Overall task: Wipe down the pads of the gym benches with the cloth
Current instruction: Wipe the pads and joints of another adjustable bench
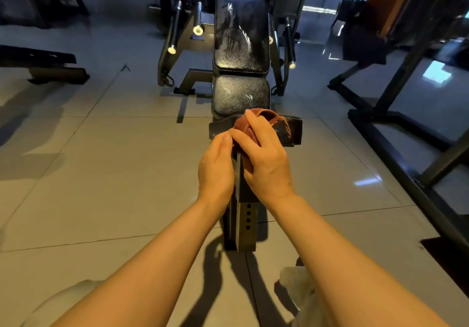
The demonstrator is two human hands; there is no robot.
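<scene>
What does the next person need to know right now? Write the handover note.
Right hand: grips the bunched reddish-brown cloth at the near end of the bench.
Left hand: beside it, fingertips at the cloth's edge; grip unclear.
Seat pad and back pad: smears and streaks still showing, so neither looks finished.
Left: wipe both pads, then the other benches.

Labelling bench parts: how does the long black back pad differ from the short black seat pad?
The long black back pad is longer and farther from the camera; the short black seat pad is squarer and nearer. The back pad shows heavy whitish streaks, the seat pad only faint marks. Both are black, textured, with rounded corners.
</scene>
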